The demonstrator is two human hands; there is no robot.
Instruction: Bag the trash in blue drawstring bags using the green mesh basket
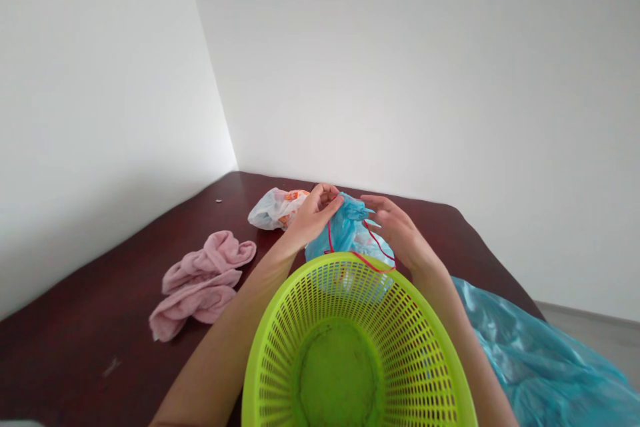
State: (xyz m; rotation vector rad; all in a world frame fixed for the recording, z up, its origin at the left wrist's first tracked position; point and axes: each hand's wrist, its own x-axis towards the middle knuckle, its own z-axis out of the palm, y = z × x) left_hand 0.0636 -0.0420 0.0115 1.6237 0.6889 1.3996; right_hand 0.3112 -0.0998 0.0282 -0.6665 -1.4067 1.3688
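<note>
My left hand [313, 213] is closed, pinching the gathered top of a blue plastic bag [345, 232] with a red drawstring. My right hand [395, 230] rests against the bag's right side, fingers curled round it and partly hidden. The bag sits on the dark wooden table [90, 320], just behind a lime green perforated basket [355, 347] that is empty and close to me, between my forearms.
A crumpled pink cloth [203, 283] lies left of the basket. A white plastic bag with orange print [277, 208] sits behind my left hand. Blue plastic sheeting [540, 353] drapes over the table's right edge. White walls meet in a corner behind the table.
</note>
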